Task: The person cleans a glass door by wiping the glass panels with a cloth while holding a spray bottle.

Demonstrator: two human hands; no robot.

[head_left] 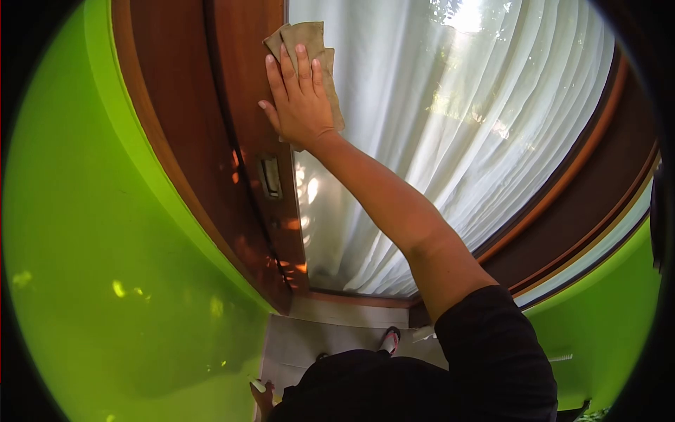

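Note:
My right hand (304,105) lies flat with fingers spread over a folded tan cloth (309,34), holding it against the door. The cloth lies over the edge between the brown wooden door frame (256,84) and the glass pane (373,91). Below the hand, a metal recessed pull (270,177) is set into the wood. Low at the bottom edge, my left hand (264,401) is closed around something with a small whitish end (258,385). Most of that object is hidden, so its kind cannot be made out.
White curtains (464,176) hang behind the glass. A bright green wall (126,246) stands close on the left, and another green wall section (605,316) is at the right. Below are a pale door sill (344,311), a tiled floor (295,349) and my sandalled foot (390,341).

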